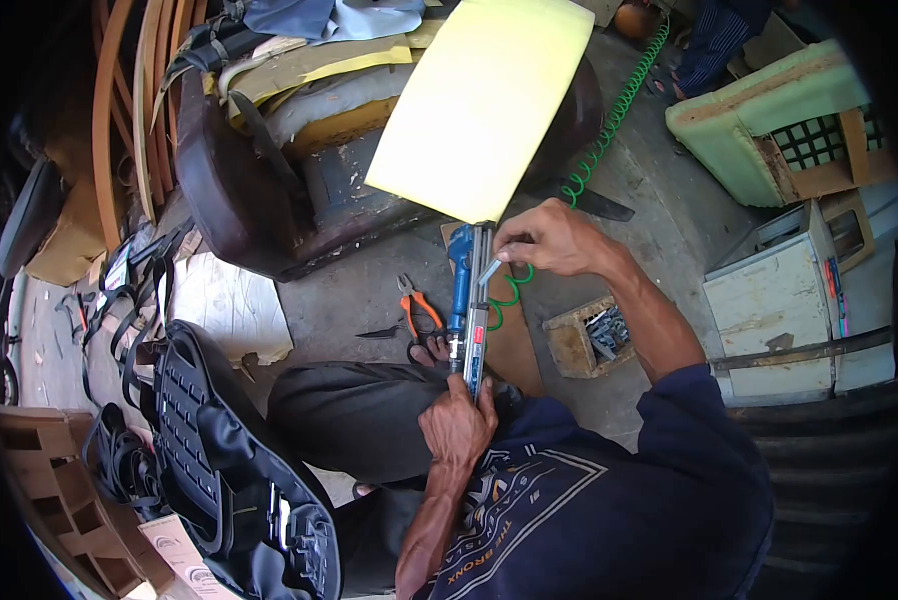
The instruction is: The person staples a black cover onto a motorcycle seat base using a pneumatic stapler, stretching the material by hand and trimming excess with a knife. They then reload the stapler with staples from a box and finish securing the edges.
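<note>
A blue pneumatic staple gun lies across my lap, its long metal magazine pointing away from me. My left hand is closed around the near end of the staple gun. Pinched in the fingers of my right hand is a grey strip of staples, held against the side of the magazine. To the right on the floor stands a small wooden box with several staple strips in it. Orange-handled pliers lie left of the gun, beside my foot.
A green coiled air hose runs from upper right towards the gun. Yellow foam leans ahead, near a worn dark seat. A black motorcycle seat is at my left. Another person's leg shows at upper right.
</note>
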Available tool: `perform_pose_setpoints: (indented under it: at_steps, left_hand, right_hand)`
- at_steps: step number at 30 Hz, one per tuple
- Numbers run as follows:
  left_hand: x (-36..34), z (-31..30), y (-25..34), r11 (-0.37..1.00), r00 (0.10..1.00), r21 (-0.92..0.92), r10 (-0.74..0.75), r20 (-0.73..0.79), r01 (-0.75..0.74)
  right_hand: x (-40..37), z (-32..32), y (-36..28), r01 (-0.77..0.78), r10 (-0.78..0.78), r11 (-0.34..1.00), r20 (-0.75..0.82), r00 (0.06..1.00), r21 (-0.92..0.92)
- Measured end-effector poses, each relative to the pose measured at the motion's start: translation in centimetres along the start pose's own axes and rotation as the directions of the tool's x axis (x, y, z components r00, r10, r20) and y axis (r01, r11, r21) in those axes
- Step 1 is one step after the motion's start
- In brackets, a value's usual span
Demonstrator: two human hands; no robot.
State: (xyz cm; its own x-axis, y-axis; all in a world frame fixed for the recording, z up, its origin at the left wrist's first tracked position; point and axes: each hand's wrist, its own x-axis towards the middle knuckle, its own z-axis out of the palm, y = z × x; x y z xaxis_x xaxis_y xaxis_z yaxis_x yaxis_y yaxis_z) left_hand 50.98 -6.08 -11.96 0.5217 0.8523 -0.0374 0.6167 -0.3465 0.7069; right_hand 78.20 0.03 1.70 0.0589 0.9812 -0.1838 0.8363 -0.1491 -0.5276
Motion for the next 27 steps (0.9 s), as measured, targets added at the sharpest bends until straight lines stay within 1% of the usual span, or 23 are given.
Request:
perform_pose_setpoints:
  at_steps: [1, 2, 3, 5, 7, 8, 9, 11, 12, 14, 15, 17, 18, 19, 20, 21, 22, 23, 24, 25, 27]
  left_hand:
    - [-0.1, 0.1, 0.0, 1.000, 1.000, 0.008, 0.025, -0.012, -0.025]
    - [-0.3, 0.3, -0.2, 0.999, 0.998, 0.015, 0.051, -0.032, -0.050]
    - [-0.3, 0.3, -0.3, 0.999, 0.998, 0.017, 0.044, -0.041, -0.043]
    - [-0.3, 0.2, -0.2, 0.998, 0.998, 0.016, 0.061, -0.026, -0.061]
    - [-0.3, 0.2, -0.2, 0.998, 0.998, 0.016, 0.062, -0.032, -0.061]
    - [-0.4, 0.3, -0.2, 0.998, 0.998, 0.006, 0.064, -0.030, -0.064]
    - [-0.4, 0.3, -0.4, 0.998, 0.997, -0.005, 0.066, -0.029, -0.066]
    - [-0.4, 0.3, -0.4, 0.998, 0.997, -0.016, 0.065, -0.032, -0.066]
    - [-0.4, 0.3, -0.4, 0.998, 0.998, -0.010, 0.055, -0.018, -0.055]
    - [-0.2, 0.2, -0.4, 0.999, 0.999, -0.004, 0.052, -0.005, -0.052]
    - [-0.2, 0.0, -0.4, 0.997, 0.997, 0.007, 0.072, -0.013, -0.072]
    - [-0.2, -0.1, -0.3, 0.996, 0.995, 0.014, 0.092, -0.027, -0.091]
    - [-0.2, -0.2, -0.3, 0.996, 0.996, -0.005, 0.087, -0.031, -0.087]
    - [-0.3, -0.2, -0.3, 0.996, 0.996, -0.024, 0.080, -0.032, -0.080]
    - [-0.4, -0.4, -0.3, 0.997, 0.996, -0.022, 0.080, -0.032, -0.080]
    - [-0.3, -0.6, -0.2, 0.997, 0.998, -0.049, 0.055, -0.013, -0.055]
    - [-0.2, -0.7, -0.2, 0.997, 0.999, -0.073, 0.031, 0.004, -0.031]
    - [-0.2, -0.8, -0.3, 0.997, 0.999, -0.070, 0.037, 0.000, -0.037]
    - [-0.5, -0.8, -0.5, 0.992, 1.000, -0.123, 0.020, -0.005, -0.020]
    - [-0.6, -0.9, -0.6, 0.985, 1.000, -0.174, 0.001, -0.006, -0.003]
    - [-0.7, -1.4, -0.2, 0.980, 1.000, -0.200, -0.011, 0.003, 0.012]
  right_hand:
    - [0.8, 0.3, 0.1, 0.007, -0.007, 1.000, 0.002, 1.000, -0.003]
    - [1.6, 0.6, 0.4, 0.081, -0.081, 0.989, 0.003, 0.997, -0.121]
    - [2.4, 0.7, 0.4, 0.155, -0.156, 0.959, 0.013, 0.988, -0.236]
    - [2.9, 0.3, 0.3, 0.171, -0.169, 0.957, 0.028, 0.985, -0.234]
    - [3.1, 0.2, 0.8, 0.022, -0.016, 0.980, 0.032, 0.999, -0.198]
    - [2.9, 0.3, 0.7, -0.016, 0.021, 0.980, 0.026, 0.999, -0.199]
    - [2.5, 0.3, 0.6, -0.007, 0.013, 0.980, 0.028, 1.000, -0.198]
    - [1.7, 0.1, 0.4, -0.002, 0.002, 0.999, -0.009, 1.000, -0.044]
    - [1.5, 0.3, 0.6, -0.003, 0.003, 0.999, -0.007, 1.000, -0.045]
    - [1.4, 0.7, 1.2, -0.044, 0.042, 0.985, -0.021, 0.999, -0.165]
    - [1.3, 1.3, 1.5, -0.049, 0.046, 0.985, -0.024, 0.999, -0.166]
    - [1.7, 2.7, 2.2, 0.041, -0.052, 0.989, -0.074, 0.996, -0.143]
    - [2.1, 3.7, 3.9, 0.154, -0.163, 0.984, -0.096, 0.982, -0.090]
    - [1.7, 3.3, 3.0, 0.156, -0.165, 0.983, -0.094, 0.982, -0.092]
    - [1.0, 2.9, 1.8, 0.056, -0.069, 0.996, -0.205, 0.976, -0.070]
    - [0.3, 2.9, 1.0, -0.041, 0.027, 0.998, -0.309, 0.951, -0.039]
    - [-0.2, 3.5, 1.1, -0.037, 0.023, 0.999, -0.310, 0.950, -0.039]
    - [-0.9, 4.4, 1.9, -0.150, 0.203, 0.973, -0.337, 0.919, 0.176]
    - [-1.6, 5.3, 2.7, -0.245, 0.379, 0.890, -0.325, 0.866, 0.384]
    - [-2.2, 6.7, 3.8, -0.241, 0.378, 0.890, -0.332, 0.864, 0.387]
    - [-2.9, 9.8, 5.7, -0.307, 0.536, 0.747, -0.263, 0.802, 0.589]
